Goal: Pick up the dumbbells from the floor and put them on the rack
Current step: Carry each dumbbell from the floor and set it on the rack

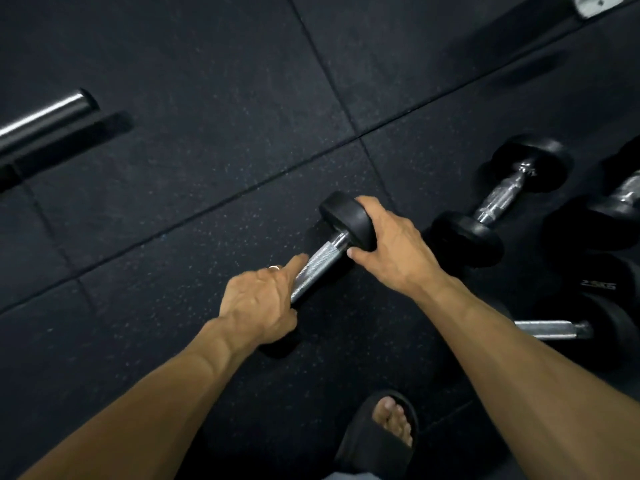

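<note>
My left hand (pixel 258 308) sits over the near end of the dumbbell (pixel 320 263) on the floor (pixel 173 202), fingers curling round the knurled handle, prob. not fully closed yet. Right hand (pixel 394 242) is clamped on the far rubber head. I'd get both grips firm, then lift level. More dumbbells (pixel 498 199) lie to the right; no rack in view.

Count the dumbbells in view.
4, possibly more in the dark on the right. One under both hands, one right of it, one cut off at the right edge, one behind the right forearm.
</note>
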